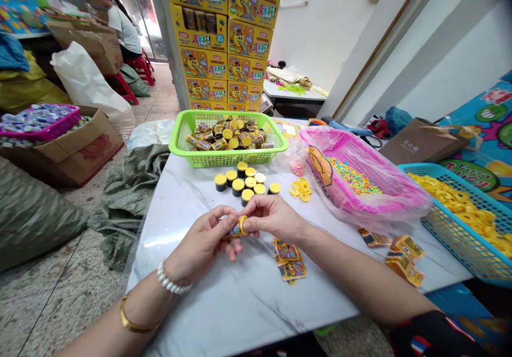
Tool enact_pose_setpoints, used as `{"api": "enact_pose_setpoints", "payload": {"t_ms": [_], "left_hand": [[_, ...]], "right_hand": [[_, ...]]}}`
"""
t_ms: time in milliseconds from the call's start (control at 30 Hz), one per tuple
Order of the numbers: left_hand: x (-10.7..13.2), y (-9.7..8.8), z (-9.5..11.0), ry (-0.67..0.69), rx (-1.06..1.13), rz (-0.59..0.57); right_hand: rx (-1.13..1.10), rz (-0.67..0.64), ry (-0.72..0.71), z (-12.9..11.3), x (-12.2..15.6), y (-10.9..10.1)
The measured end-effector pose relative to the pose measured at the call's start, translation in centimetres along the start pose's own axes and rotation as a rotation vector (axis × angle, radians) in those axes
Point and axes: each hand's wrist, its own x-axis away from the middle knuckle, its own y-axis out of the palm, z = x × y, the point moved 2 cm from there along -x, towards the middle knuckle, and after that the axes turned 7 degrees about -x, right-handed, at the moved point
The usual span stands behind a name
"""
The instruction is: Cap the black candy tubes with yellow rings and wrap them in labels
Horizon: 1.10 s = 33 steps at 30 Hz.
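My left hand (206, 240) and my right hand (274, 216) meet over the white marble table (240, 303), both closed on one small yellow-capped cup with a printed wrap (240, 225). Just beyond my fingers stands a cluster of several black cups with yellow lids (245, 182). Flat printed wrappers (290, 260) lie under my right wrist. A few yellow rings (301, 189) rest to the right of the cups.
A green basket (188, 149) of finished cups sits at the back. A pink basket (400, 200) lined with plastic holds coloured candy; a blue basket (472, 256) holds yellow rings. More wrappers (404, 258) lie right. Yellow cartons (224, 42) stack behind. A person (116, 18) sits far left.
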Motion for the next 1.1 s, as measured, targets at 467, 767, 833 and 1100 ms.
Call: {"api": "enact_pose_setpoints", "payload": {"t_ms": [467,767,833,1100], "left_hand": [[0.2,-0.4,0.7,0.007,-0.167,0.165],[-0.2,-0.2,-0.5,-0.010,-0.490,0.093],[-0.3,0.0,-0.6,0.001,-0.528,0.064],[-0.5,-0.5,-1.3,0.070,-0.744,0.085]], "right_hand": [[1.042,0.432,-0.478,-10.9,-6.1,-1.7],[1.338,0.553,-0.292,-8.7,-0.5,-9.5],[1.401,0.466,-0.226,-6.3,2.1,-10.9],[1.247,0.450,-0.244,-2.1,10.0,-6.7]]}}
